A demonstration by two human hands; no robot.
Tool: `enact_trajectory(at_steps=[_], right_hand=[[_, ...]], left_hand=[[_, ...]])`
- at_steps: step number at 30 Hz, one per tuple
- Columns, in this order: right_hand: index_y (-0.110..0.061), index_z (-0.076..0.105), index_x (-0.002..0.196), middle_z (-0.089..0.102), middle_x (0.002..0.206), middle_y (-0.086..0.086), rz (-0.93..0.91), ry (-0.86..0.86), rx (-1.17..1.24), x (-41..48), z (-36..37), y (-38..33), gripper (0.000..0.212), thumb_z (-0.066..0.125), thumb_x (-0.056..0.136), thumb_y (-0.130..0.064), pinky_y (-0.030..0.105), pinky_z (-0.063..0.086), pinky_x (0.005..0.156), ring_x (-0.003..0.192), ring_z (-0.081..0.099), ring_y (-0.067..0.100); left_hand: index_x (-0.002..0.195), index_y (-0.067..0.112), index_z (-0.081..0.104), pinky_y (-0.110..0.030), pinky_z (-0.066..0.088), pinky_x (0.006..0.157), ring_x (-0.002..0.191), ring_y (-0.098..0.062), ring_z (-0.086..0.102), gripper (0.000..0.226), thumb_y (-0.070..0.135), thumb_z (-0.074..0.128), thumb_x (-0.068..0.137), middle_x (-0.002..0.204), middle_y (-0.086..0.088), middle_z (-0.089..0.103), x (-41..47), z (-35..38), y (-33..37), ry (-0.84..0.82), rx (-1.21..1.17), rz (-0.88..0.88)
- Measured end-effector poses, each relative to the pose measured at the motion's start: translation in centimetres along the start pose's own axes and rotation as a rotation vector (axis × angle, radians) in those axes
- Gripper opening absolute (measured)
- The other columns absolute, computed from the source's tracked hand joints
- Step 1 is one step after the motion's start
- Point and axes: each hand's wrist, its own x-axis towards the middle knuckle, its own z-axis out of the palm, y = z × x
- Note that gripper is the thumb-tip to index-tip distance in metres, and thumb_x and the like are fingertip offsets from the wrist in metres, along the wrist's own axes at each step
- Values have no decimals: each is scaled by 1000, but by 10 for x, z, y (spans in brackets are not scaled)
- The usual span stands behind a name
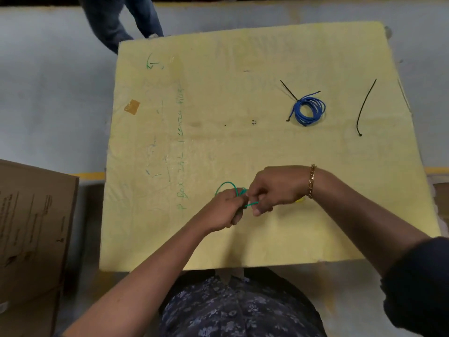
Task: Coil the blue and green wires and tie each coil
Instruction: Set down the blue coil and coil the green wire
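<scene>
The green wire (pixel 227 184) loops up from between my two hands near the front middle of the yellow board (pixel 243 142). My left hand (pixel 224 209) grips the gathered loops; most of the wire is hidden in that fist. My right hand (pixel 272 190) pinches a short green stretch just to the right of it. The blue wire (pixel 309 110) lies coiled at the back right, with a black cable tie (pixel 288 90) on its upper left edge. A loose black cable tie (pixel 365 105) lies further right.
A brown cardboard box (pixel 31 227) stands on the floor at the left. A person's legs (pixel 121 18) are beyond the board's far left corner. Green handwriting and a piece of brown tape (pixel 132 107) mark the board's left half.
</scene>
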Motion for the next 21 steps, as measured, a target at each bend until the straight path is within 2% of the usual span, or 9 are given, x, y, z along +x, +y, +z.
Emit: enact_trajectory(at_steps=[2, 4, 7, 10, 12, 14, 17, 19, 21], right_hand=[[-28, 73, 77, 71, 66, -11, 17, 36, -74, -3, -8, 12, 17, 70, 89, -41, 20, 39, 58, 55, 51, -1], [-29, 79, 90, 74, 72, -13, 19, 112, -97, -4, -9, 22, 22, 66, 91, -46, 26, 44, 63, 59, 54, 1], [-29, 79, 97, 76, 81, -11, -21, 374, 75, -2, 1, 35, 26, 63, 92, -49, 33, 51, 74, 76, 67, 13], [-23, 70, 123, 74, 113, -6, -92, 412, 511, 3, 26, 39, 30, 60, 97, -35, 28, 51, 90, 104, 68, 13], [-16, 55, 139, 66, 131, 1, -170, 403, 770, 0, 37, 35, 51, 59, 89, -17, 19, 46, 93, 119, 60, 9], [-12, 51, 141, 62, 135, 2, -237, 394, 821, -7, 40, 34, 65, 57, 76, -7, 18, 48, 93, 126, 57, 8], [-9, 61, 123, 67, 112, 1, -246, 350, 768, -17, 40, 32, 49, 60, 73, -8, 23, 50, 81, 100, 63, 9], [-17, 65, 105, 66, 94, 5, -188, 410, 805, -18, 45, 30, 36, 66, 71, -27, 33, 46, 75, 85, 58, 15], [-18, 64, 99, 64, 87, 7, -115, 484, 854, -21, 52, 34, 42, 67, 65, -41, 36, 46, 73, 80, 57, 17]], left_hand=[[76, 13, 51, -33, 34, 61, 45, -16, 32, 39, 39, 42, 105, 45, 1, 37, -4, 4, 2, -99, -145, -43], [76, 15, 50, -33, 46, 71, 42, -14, 25, 38, 38, 42, 106, 46, 2, 30, -7, 4, 6, -164, -396, -54], [80, 15, 51, -36, 53, 88, 37, -11, 21, 34, 37, 45, 105, 48, 5, 25, -9, -2, 8, -197, -777, -70], [76, 17, 53, -32, 53, 80, 36, -8, 22, 34, 38, 50, 103, 47, 8, 27, -10, -7, 13, -236, -937, -85], [74, 17, 54, -29, 52, 75, 37, -8, 17, 35, 37, 49, 103, 46, 9, 27, -13, -5, 17, -280, -992, -114], [74, 17, 53, -28, 50, 72, 38, -9, 14, 36, 36, 47, 104, 46, 9, 24, -15, 1, 23, -344, -985, -129], [74, 16, 51, -27, 49, 71, 37, -9, 15, 35, 35, 47, 103, 48, 7, 19, -13, 11, 32, -395, -979, -114], [74, 15, 51, -27, 49, 69, 37, -9, 14, 35, 33, 45, 103, 47, 7, 21, -10, 16, 38, -371, -1002, -113], [72, 15, 51, -28, 50, 67, 37, -10, 14, 38, 34, 45, 105, 46, 7, 22, -6, 23, 44, -322, -986, -123]])
